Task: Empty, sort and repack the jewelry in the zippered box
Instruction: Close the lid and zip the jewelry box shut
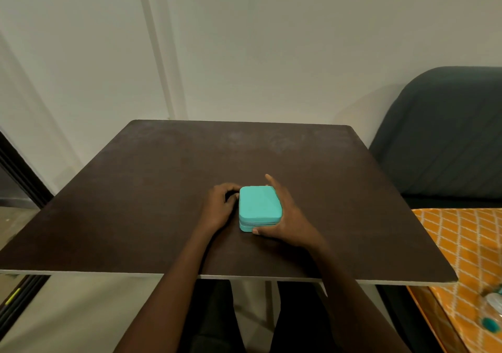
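Zippered box, turquoise with a matte, faintly grained skin and softly rounded corners, lies flat and closed a little toward six o'clock from the middle of the table; a paler seam line runs round its side where lid meets base. Right hand cups it from three o'clock, palm against the side wall, the thumb pressed on the near face at the seam and the fingers reaching along the far edge with one fingertip lifted above the lid, so it grasps the box. Left hand sits at nine o'clock, fingers curled in toward the box's far left corner; whether they pinch a zipper pull there cannot be told. Both forearms are bare. Under them the tabletop is a dark brown square board, dull and slightly scuffed, with a thin pale edge. At two o'clock stands a dark grey padded chair with stitched ribs, and at four o'clock lies an orange cloth printed with a white diamond lattice.
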